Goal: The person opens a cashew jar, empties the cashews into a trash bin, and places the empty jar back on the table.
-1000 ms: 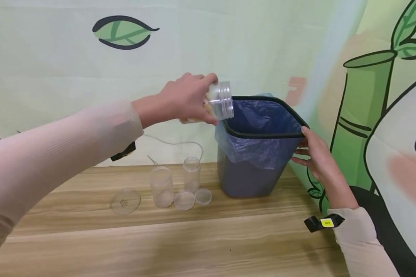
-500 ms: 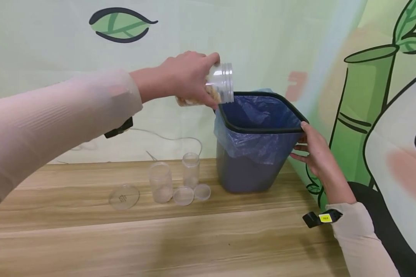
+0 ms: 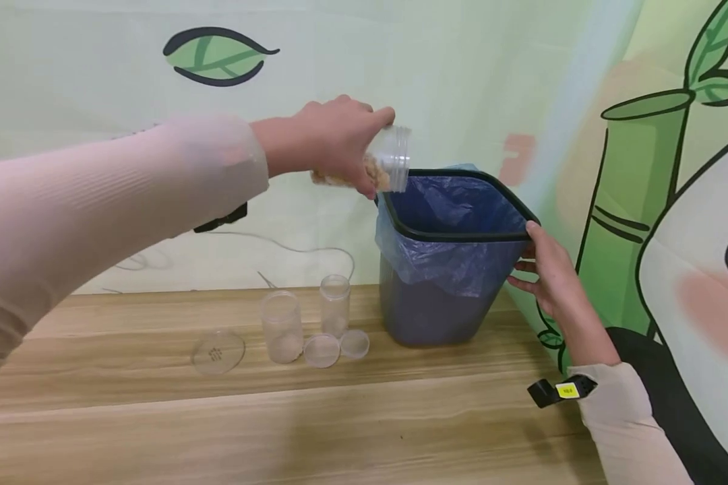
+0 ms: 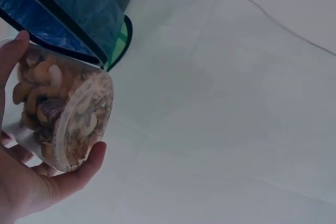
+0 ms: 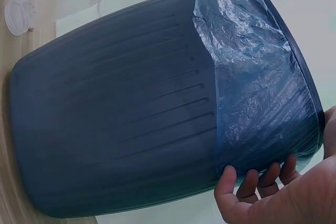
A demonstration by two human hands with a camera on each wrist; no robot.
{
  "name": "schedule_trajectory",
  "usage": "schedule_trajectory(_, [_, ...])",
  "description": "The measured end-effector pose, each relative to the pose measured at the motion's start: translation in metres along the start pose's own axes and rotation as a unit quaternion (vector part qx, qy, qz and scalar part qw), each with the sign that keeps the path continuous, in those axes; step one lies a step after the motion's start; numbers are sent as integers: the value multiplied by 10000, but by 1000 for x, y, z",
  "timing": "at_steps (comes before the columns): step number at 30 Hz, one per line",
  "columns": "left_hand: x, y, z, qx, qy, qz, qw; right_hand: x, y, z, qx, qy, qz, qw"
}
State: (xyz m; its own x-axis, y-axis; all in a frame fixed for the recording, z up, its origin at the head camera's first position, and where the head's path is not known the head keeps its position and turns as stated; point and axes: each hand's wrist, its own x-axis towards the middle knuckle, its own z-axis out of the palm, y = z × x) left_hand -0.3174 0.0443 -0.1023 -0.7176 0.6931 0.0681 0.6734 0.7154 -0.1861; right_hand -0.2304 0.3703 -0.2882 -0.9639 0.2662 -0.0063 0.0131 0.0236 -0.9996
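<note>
My left hand (image 3: 340,145) grips a clear plastic jar (image 3: 396,151) that lies nearly on its side, its open mouth over the left rim of a trash bin (image 3: 439,310). Pale brown nuts (image 3: 375,174) lie along the jar's lower side; in the left wrist view, cashews (image 4: 55,77) and darker pieces show through the wall. A blue liner bag (image 3: 449,263) folds over the bin's black rim. With the thumb on that rim, my right hand (image 3: 555,276) holds the bin's right corner, fingers against the outside. The inside bottom of the bin is hidden.
Two clear jars, a wider one (image 3: 282,330) and a narrower one (image 3: 336,306), stand left of the bin on the wooden table (image 3: 340,424). Two small lids (image 3: 322,351) and a larger clear disc (image 3: 218,352) lie nearby. A thin cable (image 3: 303,249) hangs behind.
My left hand has risen a little relative to the bin. More nuts are visible nearer the jar's mouth. My right hand has stayed at the bin's corner.
</note>
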Motion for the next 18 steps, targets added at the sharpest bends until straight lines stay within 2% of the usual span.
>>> schedule_trajectory(10, [8,28,9,379,-180,148,9990,-1,0,-1,-123,-72,46,9999])
schedule_trajectory(18, [12,34,15,446,-228,119,9987,0,-2,-1,-198,-134,-1,9997])
